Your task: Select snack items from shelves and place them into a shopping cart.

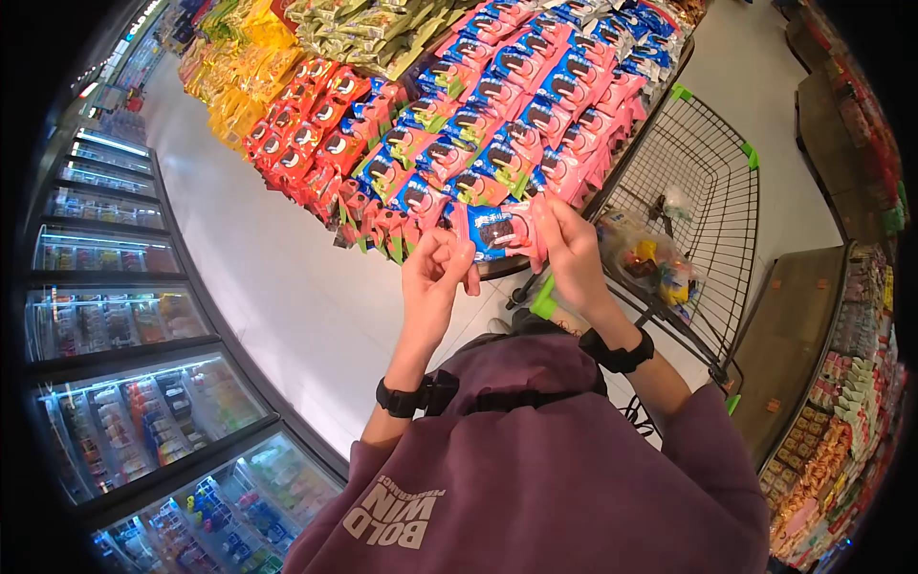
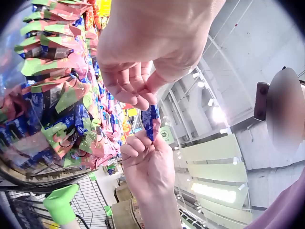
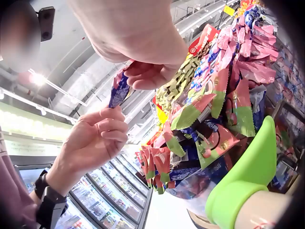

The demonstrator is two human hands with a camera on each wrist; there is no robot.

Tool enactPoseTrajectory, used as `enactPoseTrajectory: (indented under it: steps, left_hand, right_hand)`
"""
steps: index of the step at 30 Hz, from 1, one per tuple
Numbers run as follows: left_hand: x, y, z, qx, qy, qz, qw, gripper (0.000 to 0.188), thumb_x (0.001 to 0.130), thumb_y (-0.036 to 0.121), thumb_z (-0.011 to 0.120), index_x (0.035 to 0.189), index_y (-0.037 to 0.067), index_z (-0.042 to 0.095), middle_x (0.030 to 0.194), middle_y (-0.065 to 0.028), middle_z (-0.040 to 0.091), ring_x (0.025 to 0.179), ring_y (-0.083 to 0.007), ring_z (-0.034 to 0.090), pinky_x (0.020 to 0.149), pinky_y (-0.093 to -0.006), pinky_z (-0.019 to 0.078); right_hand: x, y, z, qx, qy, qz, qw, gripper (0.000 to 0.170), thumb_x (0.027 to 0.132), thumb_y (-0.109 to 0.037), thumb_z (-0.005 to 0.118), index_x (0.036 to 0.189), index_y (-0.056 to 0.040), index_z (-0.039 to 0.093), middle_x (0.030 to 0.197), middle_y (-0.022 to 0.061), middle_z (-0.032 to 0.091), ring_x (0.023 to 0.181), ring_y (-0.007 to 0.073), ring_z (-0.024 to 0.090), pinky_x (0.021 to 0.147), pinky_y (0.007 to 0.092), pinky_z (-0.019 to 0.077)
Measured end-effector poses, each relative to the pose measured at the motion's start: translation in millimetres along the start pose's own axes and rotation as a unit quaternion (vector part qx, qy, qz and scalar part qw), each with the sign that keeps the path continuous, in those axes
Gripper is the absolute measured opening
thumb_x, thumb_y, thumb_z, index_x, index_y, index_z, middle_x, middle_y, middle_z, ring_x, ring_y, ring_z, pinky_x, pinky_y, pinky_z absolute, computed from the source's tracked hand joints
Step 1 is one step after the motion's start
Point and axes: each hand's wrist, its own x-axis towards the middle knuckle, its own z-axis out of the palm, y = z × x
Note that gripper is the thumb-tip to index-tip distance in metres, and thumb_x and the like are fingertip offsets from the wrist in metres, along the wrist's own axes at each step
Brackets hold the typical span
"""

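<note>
Between both hands a blue-and-pink snack packet (image 1: 499,232), printed with a dark cookie, is held up flat in front of the body. Its left end is pinched by the left hand (image 1: 435,266), thumb against curled fingers. The right hand (image 1: 572,253) grips the opposite end the same way. Seen edge-on in the left wrist view, the packet (image 2: 150,121) spans the gap between the two hands. The right wrist view also shows the packet (image 3: 119,90) from its edge. Just beyond the hands lies a big pile of similar blue-and-pink packets (image 1: 497,91).
Red packets (image 1: 311,120) and yellow packets (image 1: 258,57) fill the display's left side. A wire shopping cart (image 1: 708,182) with green corners stands to the right, holding a bagged load (image 1: 650,258). Glass-door coolers (image 1: 124,316) line the left; stocked shelves (image 1: 827,450) run along the right.
</note>
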Motion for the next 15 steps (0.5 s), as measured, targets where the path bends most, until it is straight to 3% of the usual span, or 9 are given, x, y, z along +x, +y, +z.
enactPoseTrajectory:
  steps: [3,4,5,7,8,10,14,15]
  left_hand:
    - [15.7,-3.3,-0.4,0.028,0.075,0.021,0.997,0.011,0.100,0.015,0.053,0.101,0.004,0.054,0.085,-0.0060,0.064,0.079,-0.0104,0.061,0.072,-0.0254,0.0457]
    - [19.4,5.5,4.7,-0.041,0.070,0.025,0.996,0.022,0.102,0.023,0.046,0.103,0.003,0.054,0.103,-0.0108,0.065,0.095,-0.0161,0.062,0.087,-0.0302,0.0450]
    - [24.7,4.4,1.1,-0.143,0.028,0.042,0.988,0.039,0.103,0.034,0.041,0.115,-0.001,0.053,0.126,-0.0203,0.058,0.112,-0.0278,0.060,0.098,-0.0378,0.0444]
    - [28.1,26.0,2.9,-0.389,0.019,-0.014,0.921,0.057,0.103,0.041,0.037,0.136,-0.005,0.043,0.147,-0.0259,0.041,0.135,-0.0357,0.043,0.111,-0.0439,0.0361]
    - [30.6,30.2,0.5,-0.447,0.003,-0.015,0.895,0.060,0.103,0.043,0.036,0.141,-0.005,0.037,0.150,-0.0264,0.034,0.139,-0.0362,0.037,0.114,-0.0446,0.0326]
    - [35.0,37.2,-7.4,-0.553,-0.036,-0.019,0.832,0.069,0.103,0.046,0.036,0.149,-0.005,0.025,0.156,-0.0273,0.022,0.146,-0.0371,0.024,0.119,-0.0459,0.0256]
    - [43.4,42.6,-25.6,-0.552,-0.060,-0.028,0.831,0.070,0.103,0.043,0.039,0.151,-0.004,0.020,0.158,-0.0246,0.017,0.148,-0.0323,0.019,0.121,-0.0435,0.0222]
    - [45.7,43.4,-29.3,-0.510,-0.053,-0.022,0.859,0.067,0.104,0.040,0.039,0.151,-0.004,0.020,0.158,-0.0242,0.018,0.148,-0.0319,0.020,0.121,-0.0432,0.0224]
  right_hand:
    - [9.0,3.1,-6.0,0.023,-0.003,0.020,1.000,0.028,0.104,-0.020,0.048,0.085,-0.0001,0.056,0.059,0.0019,0.052,0.050,0.0075,0.050,0.048,0.0241,0.0412]
    - [11.5,2.4,-7.9,0.042,0.001,0.001,0.999,0.031,0.105,-0.022,0.047,0.086,-0.0002,0.057,0.062,0.0013,0.053,0.053,0.0070,0.052,0.049,0.0242,0.0425]
    - [12.0,-0.6,-10.0,0.048,0.028,0.022,0.998,0.032,0.105,-0.025,0.045,0.089,-0.0005,0.058,0.064,0.0002,0.053,0.055,0.0065,0.053,0.050,0.0237,0.0436]
    - [12.2,-7.2,-15.6,0.068,0.027,-0.004,0.997,0.031,0.105,-0.025,0.044,0.093,-0.0009,0.058,0.066,-0.0013,0.053,0.055,0.0064,0.053,0.051,0.0230,0.0446]
    - [15.2,2.7,-22.0,-0.008,0.061,0.002,0.998,0.029,0.105,-0.025,0.044,0.095,-0.0010,0.058,0.067,-0.0021,0.051,0.055,0.0066,0.054,0.052,0.0224,0.0455]
    - [18.9,-3.1,-20.1,0.037,0.036,0.006,0.999,0.029,0.106,-0.025,0.044,0.094,-0.0014,0.058,0.067,-0.0025,0.050,0.056,0.0068,0.054,0.052,0.0224,0.0454]
    - [20.4,-2.5,-7.8,0.058,0.041,0.023,0.997,0.030,0.106,-0.026,0.043,0.092,-0.0030,0.057,0.069,-0.0021,0.051,0.057,0.0070,0.055,0.054,0.0222,0.0474]
    - [23.0,-4.6,-3.8,0.063,0.046,0.020,0.997,0.030,0.106,-0.026,0.043,0.091,-0.0033,0.056,0.069,-0.0021,0.052,0.057,0.0070,0.055,0.055,0.0222,0.0478]
